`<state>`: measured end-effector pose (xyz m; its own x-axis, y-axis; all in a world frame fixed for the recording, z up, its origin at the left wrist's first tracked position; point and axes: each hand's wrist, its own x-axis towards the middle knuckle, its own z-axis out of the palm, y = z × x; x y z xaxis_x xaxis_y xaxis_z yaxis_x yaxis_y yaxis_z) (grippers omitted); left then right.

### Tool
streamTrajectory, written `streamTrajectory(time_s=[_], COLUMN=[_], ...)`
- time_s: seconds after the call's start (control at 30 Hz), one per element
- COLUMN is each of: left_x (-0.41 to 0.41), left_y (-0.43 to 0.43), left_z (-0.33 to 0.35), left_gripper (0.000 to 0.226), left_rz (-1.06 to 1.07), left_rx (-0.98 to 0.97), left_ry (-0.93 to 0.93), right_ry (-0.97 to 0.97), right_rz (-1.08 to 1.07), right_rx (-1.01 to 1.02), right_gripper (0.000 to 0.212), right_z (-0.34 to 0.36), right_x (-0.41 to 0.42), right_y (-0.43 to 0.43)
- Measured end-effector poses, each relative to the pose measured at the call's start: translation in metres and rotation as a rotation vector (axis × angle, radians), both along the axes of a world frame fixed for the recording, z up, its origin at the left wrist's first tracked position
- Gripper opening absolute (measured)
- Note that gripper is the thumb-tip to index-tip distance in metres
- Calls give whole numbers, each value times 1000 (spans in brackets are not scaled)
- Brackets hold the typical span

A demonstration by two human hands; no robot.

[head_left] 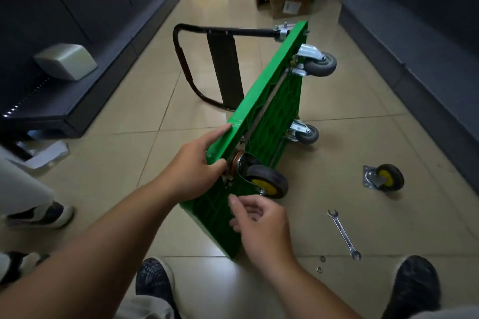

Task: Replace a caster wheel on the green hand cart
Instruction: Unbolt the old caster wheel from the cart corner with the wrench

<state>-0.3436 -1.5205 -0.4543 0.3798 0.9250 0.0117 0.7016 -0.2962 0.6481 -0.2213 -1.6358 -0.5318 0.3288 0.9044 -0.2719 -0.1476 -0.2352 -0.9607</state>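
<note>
A: Where is the black, yellow-hubbed caster wheel [267,181]?
B: On the tipped green plastic hand cart [274,101], just beyond the right hand [261,225], whose curled fingers' contents are unclear; the left hand [191,166] grips the cart beside it.

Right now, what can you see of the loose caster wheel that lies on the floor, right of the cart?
The loose caster wheel has a black tyre, a yellow hub, a grey metal fork and a flat metal mounting plate. It lies tipped over on the tiled floor, its plate turned toward the green cart, apart from it. Only the floor touches it.
</note>
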Motion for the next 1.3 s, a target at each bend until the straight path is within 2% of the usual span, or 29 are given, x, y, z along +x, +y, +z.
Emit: streamTrajectory(time_s=[0.1,0.23,0.47,0.63,0.93,1.03,1.13,1.23,1.3], left_x=[6,12,20,23,27,30,33,33,34], left_y=[-1,3,8,12,15,13,13,12,11], left_z=[-3,-4,3,10,13,13,14,15,16], left_gripper=[74,66,46,59,76,76,75,73,73], left_rz=[-16,-40,42,21,24,44,54,68,76], left_rx=[-13,-12,-47,-43,-80,-67,-31,-27,-29], left_ry=[-23,-2,1,128,202,205,236,226,227], right_ry=[126,192,338,387,136,68,-3,-139,-150], right_rz=[-51,-160,-319,-276,-246,-222,-191,-184,-185], right_rx=[29,50,-1,16,150,179,220,294,308], right_gripper=[8,16,21,13,14,18,12,14,17], right_z=[13,12,7,6,3,1,-4,-9,-9], right_x=[-6,-9,-13,-8,-8,-8,-7,-6,-5], right_y=[1,12,33,41,38,39,39,37,36])
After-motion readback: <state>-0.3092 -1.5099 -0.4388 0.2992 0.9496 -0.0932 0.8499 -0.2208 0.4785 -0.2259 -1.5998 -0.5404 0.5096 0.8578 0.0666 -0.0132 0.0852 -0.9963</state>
